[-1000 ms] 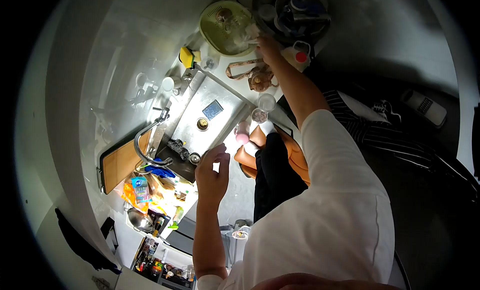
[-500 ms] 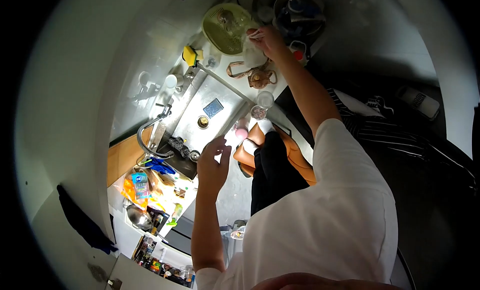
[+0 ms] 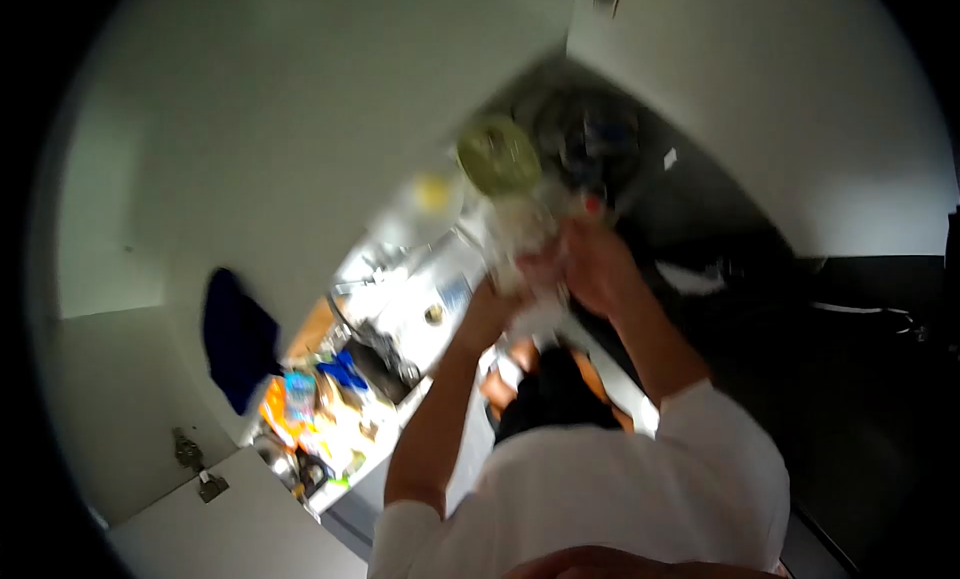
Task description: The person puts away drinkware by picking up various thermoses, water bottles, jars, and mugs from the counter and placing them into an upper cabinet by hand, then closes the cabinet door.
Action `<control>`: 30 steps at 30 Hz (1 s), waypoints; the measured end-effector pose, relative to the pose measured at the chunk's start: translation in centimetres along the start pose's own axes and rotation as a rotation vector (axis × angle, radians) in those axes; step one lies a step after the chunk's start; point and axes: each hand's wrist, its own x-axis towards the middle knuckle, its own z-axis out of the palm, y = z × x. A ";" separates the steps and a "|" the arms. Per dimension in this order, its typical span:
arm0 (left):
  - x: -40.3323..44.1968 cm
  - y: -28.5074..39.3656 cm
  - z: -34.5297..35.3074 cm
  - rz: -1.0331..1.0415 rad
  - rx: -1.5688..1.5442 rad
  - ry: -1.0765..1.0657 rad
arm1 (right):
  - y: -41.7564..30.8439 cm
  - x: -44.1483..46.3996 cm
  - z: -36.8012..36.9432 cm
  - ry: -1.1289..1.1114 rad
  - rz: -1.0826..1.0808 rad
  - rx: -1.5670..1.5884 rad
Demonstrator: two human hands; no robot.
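Both hands are close together in front of the sink corner, smeared by motion. My right hand (image 3: 598, 264) is curled around a pale, see-through plastic bag (image 3: 520, 222). My left hand (image 3: 490, 314) is raised beside it, its fingertips near the lower edge of the bag; whether they grip it is too blurred to tell. Just beyond the hands is a green basket (image 3: 500, 157). To the left lies the metal sink (image 3: 410, 324), holding a blue pad (image 3: 454, 296) and a small round drain strainer (image 3: 433, 314).
A yellow sponge (image 3: 432, 192) sits by the wall. The faucet (image 3: 350, 294) stands at the sink's left. Colourful packets (image 3: 299, 394) and a blue cloth (image 3: 343, 370) crowd the lower counter. A red-topped item (image 3: 592, 204) is near my right hand. A dark cloth (image 3: 238, 341) hangs left.
My right hand has drawn back from the basket with the plastic bag. My left hand has moved up and right to meet it. The camera view has shifted, showing more wall.
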 end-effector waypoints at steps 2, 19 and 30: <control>-2.3 1.6 2.4 0.065 -0.264 -0.065 | -2.6 -2.9 2.5 -0.059 -0.052 -0.127; -20.2 26.8 5.3 1.124 0.640 0.348 | -11.6 -12.6 24.5 -0.411 -0.718 -1.026; -24.9 35.8 2.7 1.473 0.766 0.608 | -15.1 -11.3 36.4 -0.555 -0.948 -0.968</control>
